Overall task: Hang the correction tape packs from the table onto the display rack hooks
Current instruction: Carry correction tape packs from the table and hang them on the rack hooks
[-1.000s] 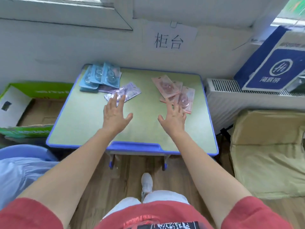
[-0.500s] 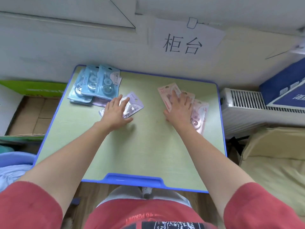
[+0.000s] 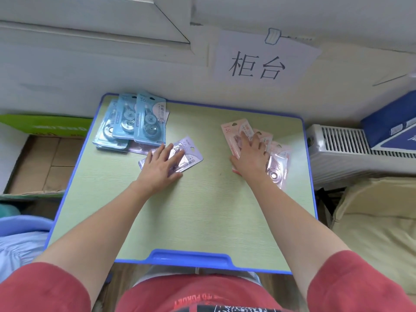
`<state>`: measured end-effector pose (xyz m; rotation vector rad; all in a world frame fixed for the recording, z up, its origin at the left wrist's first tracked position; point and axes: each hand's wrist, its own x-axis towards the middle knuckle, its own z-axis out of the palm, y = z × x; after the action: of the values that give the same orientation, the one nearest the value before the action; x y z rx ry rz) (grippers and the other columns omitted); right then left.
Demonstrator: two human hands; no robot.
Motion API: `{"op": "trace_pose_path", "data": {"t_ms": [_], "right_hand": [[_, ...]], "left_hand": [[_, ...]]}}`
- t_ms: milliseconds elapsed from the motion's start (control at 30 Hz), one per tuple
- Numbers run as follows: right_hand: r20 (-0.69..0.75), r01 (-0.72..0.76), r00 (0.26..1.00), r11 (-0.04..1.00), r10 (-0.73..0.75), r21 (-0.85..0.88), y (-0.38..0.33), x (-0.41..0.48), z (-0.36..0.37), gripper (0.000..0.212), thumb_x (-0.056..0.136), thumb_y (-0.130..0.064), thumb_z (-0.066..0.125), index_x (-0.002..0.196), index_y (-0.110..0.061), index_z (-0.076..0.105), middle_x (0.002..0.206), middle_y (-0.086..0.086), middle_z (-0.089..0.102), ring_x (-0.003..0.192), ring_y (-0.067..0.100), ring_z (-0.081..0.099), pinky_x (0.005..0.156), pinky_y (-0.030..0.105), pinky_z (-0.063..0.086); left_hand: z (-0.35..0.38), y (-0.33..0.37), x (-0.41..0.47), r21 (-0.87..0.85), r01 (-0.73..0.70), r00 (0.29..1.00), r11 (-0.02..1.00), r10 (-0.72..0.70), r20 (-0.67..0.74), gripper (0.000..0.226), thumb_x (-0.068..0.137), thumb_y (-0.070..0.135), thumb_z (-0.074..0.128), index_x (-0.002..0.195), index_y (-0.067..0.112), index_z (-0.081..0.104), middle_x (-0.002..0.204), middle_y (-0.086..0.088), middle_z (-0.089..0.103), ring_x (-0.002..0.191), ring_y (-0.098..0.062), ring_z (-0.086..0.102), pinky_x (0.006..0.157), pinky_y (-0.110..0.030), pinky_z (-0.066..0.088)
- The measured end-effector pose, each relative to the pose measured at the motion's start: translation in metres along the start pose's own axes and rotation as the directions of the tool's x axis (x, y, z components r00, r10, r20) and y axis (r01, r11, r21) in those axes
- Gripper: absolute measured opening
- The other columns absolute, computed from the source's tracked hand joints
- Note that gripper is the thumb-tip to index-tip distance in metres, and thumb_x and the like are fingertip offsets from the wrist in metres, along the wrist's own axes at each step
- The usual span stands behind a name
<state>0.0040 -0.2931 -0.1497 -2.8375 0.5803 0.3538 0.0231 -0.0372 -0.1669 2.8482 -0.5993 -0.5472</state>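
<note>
Pick-up stage: left hand (image 3: 161, 164) flat on lilac pack (image 3: 191, 154), right hand (image 3: 251, 155) flat on pink packs (image 3: 278, 165); gripping required next

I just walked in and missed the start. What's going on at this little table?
A person leans over a green table with correction tape packs on it. The left hand rests flat on a purple pack, and the right hand rests on the pink packs. The blue packs lie untouched at the far left corner. Nothing is lifted yet, and no display rack is in view.
</note>
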Motion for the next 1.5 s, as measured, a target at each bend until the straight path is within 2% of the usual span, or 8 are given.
{"op": "trace_pose_path", "data": {"t_ms": [167, 300, 533, 667, 833, 1000, 1200, 1500], "right_hand": [[-0.019, 0.031, 0.999, 0.999, -0.03, 0.031, 0.005, -0.02, 0.005, 0.079, 0.087, -0.034, 0.062, 0.152, -0.022, 0.018, 0.155, 0.016, 0.016, 0.135, 0.038, 0.025, 0.109, 0.05, 0.025], [-0.037, 0.06, 0.998, 0.996, -0.058, 0.062, 0.011, -0.038, 0.011, 0.078, 0.088, -0.034, 0.059, 0.152, -0.023, 0.017, 0.156, 0.015, 0.013, 0.139, 0.037, 0.02, 0.112, 0.05, 0.02], [-0.055, 0.1, 0.994, 0.991, -0.095, 0.091, 0.017, -0.072, 0.015, 0.076, 0.089, -0.038, 0.058, 0.152, -0.024, 0.017, 0.158, 0.013, 0.009, 0.14, 0.037, 0.018, 0.112, 0.051, 0.019], [-0.071, 0.093, 0.994, 0.991, -0.086, 0.093, 0.021, -0.1, 0.016, 0.075, 0.09, -0.038, 0.058, 0.152, -0.024, 0.018, 0.157, 0.013, 0.013, 0.139, 0.036, 0.02, 0.11, 0.049, 0.021], [-0.097, 0.057, 0.994, 0.992, -0.046, 0.117, 0.031, -0.139, 0.021, 0.075, 0.09, -0.038, 0.059, 0.151, -0.024, 0.018, 0.155, 0.013, 0.017, 0.138, 0.036, 0.022, 0.106, 0.05, 0.028], [-0.142, 0.017, 0.99, 0.992, 0.001, 0.128, 0.032, -0.195, 0.039, 0.069, 0.09, -0.043, 0.058, 0.149, -0.025, 0.025, 0.152, 0.011, 0.023, 0.129, 0.035, 0.032, 0.101, 0.048, 0.033], [-0.164, -0.057, 0.984, 0.993, 0.074, 0.102, 0.031, -0.307, 0.072, 0.069, 0.093, -0.047, 0.053, 0.15, -0.024, 0.022, 0.152, 0.012, 0.023, 0.128, 0.034, 0.033, 0.098, 0.046, 0.037], [-0.158, -0.243, 0.944, 0.933, 0.291, 0.267, 0.067, -0.464, 0.112, 0.074, 0.09, -0.048, 0.058, 0.15, -0.024, 0.022, 0.145, 0.011, 0.025, 0.122, 0.033, 0.034, 0.096, 0.045, 0.037]], "left_hand": [[0.012, 0.01, -0.018, 0.034, -0.014, 0.999, 0.999, 0.015, -0.03, 0.067, 0.095, 0.05, 0.046, 0.152, 0.035, 0.014, 0.161, -0.002, 0.008, 0.147, -0.033, 0.0, 0.117, -0.046, 0.0], [0.023, 0.019, -0.033, 0.023, -0.016, 0.999, 1.0, 0.016, -0.033, 0.066, 0.095, 0.05, 0.046, 0.152, 0.036, 0.016, 0.16, -0.002, 0.01, 0.147, -0.032, 0.003, 0.116, -0.052, 0.007], [0.031, 0.037, -0.063, -0.042, 0.027, 0.984, 0.999, -0.034, -0.174, 0.061, 0.087, 0.042, 0.064, 0.143, 0.03, 0.042, 0.144, -0.01, 0.038, 0.131, -0.032, 0.034, 0.105, -0.043, 0.027], [0.028, 0.036, -0.073, -0.033, 0.07, 0.99, 0.997, -0.073, -0.122, 0.065, 0.085, 0.048, 0.065, 0.143, 0.035, 0.039, 0.144, -0.003, 0.036, 0.13, -0.027, 0.033, 0.103, -0.041, 0.029], [0.021, 0.031, -0.093, -0.098, 0.129, 0.974, 0.987, -0.145, -0.173, 0.064, 0.087, 0.044, 0.063, 0.145, 0.035, 0.037, 0.15, 0.0, 0.033, 0.134, -0.029, 0.031, 0.106, -0.043, 0.026], [0.033, 0.041, -0.138, -0.121, 0.054, 0.972, 0.991, -0.08, -0.223, 0.062, 0.088, 0.043, 0.063, 0.144, 0.036, 0.038, 0.152, 0.002, 0.031, 0.135, -0.028, 0.03, 0.106, -0.042, 0.027], [0.057, 0.049, -0.221, -0.051, -0.027, 0.98, 0.998, 0.016, -0.196, 0.061, 0.089, 0.046, 0.06, 0.145, 0.036, 0.036, 0.154, 0.001, 0.027, 0.136, -0.028, 0.028, 0.107, -0.041, 0.026], [0.093, 0.08, -0.326, 0.045, -0.18, 0.975, 0.983, 0.184, -0.123, 0.061, 0.091, 0.05, 0.056, 0.146, 0.037, 0.033, 0.155, 0.001, 0.025, 0.137, -0.027, 0.026, 0.108, -0.046, 0.026]]}}
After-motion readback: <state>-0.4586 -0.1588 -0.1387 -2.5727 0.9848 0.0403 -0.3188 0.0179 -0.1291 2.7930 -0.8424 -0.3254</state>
